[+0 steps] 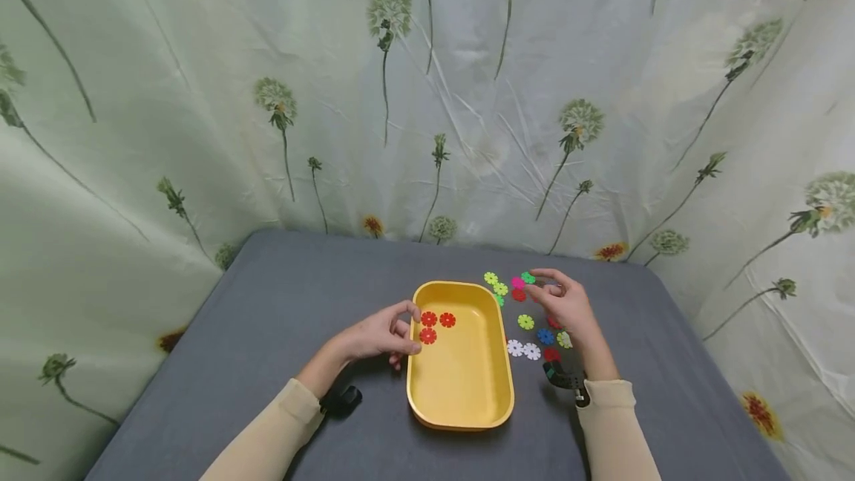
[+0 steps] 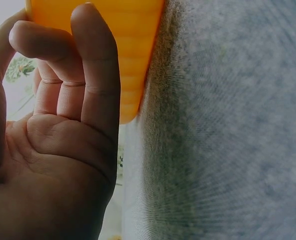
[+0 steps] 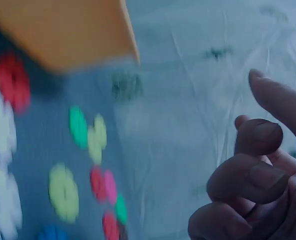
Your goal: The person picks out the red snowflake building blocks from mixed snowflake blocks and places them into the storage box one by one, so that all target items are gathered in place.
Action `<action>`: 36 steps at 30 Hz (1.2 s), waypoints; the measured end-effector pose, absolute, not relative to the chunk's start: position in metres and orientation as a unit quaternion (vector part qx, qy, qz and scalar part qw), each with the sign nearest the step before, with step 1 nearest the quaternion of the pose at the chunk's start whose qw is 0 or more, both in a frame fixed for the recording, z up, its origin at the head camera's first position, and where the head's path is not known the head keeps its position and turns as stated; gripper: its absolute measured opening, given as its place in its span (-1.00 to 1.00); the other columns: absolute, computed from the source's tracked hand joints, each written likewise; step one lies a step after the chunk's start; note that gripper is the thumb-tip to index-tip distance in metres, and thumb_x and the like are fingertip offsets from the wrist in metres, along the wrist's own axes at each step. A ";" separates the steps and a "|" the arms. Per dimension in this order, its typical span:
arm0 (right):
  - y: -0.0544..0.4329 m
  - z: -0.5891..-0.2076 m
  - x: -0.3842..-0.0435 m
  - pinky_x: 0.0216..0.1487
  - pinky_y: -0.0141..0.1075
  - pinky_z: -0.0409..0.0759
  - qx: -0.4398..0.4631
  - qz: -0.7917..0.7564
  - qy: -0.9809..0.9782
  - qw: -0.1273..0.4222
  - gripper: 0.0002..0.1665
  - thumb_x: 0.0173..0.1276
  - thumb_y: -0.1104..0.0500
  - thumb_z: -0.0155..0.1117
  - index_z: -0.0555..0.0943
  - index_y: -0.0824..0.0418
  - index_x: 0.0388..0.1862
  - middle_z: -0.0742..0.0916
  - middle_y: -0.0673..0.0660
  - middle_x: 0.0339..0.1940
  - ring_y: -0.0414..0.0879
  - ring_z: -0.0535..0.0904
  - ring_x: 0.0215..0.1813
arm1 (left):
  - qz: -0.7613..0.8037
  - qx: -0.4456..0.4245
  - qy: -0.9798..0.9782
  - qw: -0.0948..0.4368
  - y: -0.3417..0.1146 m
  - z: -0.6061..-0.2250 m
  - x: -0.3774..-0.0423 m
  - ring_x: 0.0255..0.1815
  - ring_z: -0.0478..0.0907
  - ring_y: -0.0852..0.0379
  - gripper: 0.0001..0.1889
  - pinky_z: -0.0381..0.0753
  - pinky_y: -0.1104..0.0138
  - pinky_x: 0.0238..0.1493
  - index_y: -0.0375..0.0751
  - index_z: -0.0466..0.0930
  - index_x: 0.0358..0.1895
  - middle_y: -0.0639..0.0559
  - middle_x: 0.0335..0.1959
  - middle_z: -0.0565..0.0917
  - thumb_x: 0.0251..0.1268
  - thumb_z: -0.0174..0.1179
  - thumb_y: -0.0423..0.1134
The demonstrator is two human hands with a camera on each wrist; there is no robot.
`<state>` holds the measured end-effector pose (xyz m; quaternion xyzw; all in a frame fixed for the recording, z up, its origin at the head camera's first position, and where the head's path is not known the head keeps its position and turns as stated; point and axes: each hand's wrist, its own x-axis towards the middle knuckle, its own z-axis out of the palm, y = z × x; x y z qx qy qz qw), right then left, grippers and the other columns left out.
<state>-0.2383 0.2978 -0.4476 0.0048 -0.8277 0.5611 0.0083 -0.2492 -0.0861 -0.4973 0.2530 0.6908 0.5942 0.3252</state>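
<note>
A yellow tray stands on the grey cloth. Three red notched plastic discs lie inside it near the left wall. My left hand holds the tray's left rim, thumb and index finger over the edge; in the left wrist view, other fingers curl beside the tray's outer wall. To the right of the tray my right hand hovers over loose discs, thumb and index finger apart with nothing between them. Nearest its fingertips are a green disc, a pink disc and a red disc.
Right of the tray lie more discs: white ones, a blue one, a yellow-green one, and others partly hidden by the right hand. A dandelion-print curtain hangs behind the grey-covered table.
</note>
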 end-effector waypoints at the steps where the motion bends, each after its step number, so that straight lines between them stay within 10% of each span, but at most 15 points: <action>1: 0.305 -0.449 -0.239 -0.59 -0.31 0.25 -0.009 0.559 -0.829 0.012 -0.39 0.51 -0.02 0.42 0.52 0.21 0.41 0.37 -0.15 -0.72 -0.26 0.14 -0.68 | 0.594 0.254 0.691 0.324 -0.086 -0.497 -0.249 -0.61 0.57 0.15 -0.47 0.71 0.30 -0.38 -0.30 0.26 0.23 0.09 -0.57 0.60 0.42 0.39 -0.30; 26: 0.379 -0.495 -0.239 -0.51 -0.31 0.34 -0.073 0.423 -0.898 -0.093 -0.24 0.39 0.01 0.52 0.51 0.42 0.39 0.44 -0.10 -0.67 -0.22 0.28 -0.61 | 0.591 0.239 0.698 0.326 -0.087 -0.495 -0.248 -0.60 0.56 0.16 -0.49 0.69 0.31 -0.37 -0.28 0.26 0.22 0.10 -0.58 0.57 0.42 0.39 -0.30; 36: 0.373 -0.498 -0.245 -0.28 -0.22 0.38 -0.080 0.318 -0.943 -0.060 -0.35 0.33 -0.05 0.55 0.66 0.36 0.20 0.67 0.23 -0.23 0.02 0.47 -0.22 | 0.591 0.236 0.698 0.329 -0.085 -0.495 -0.248 -0.60 0.56 0.16 -0.50 0.69 0.31 -0.37 -0.25 0.28 0.20 0.11 -0.58 0.57 0.41 0.39 -0.29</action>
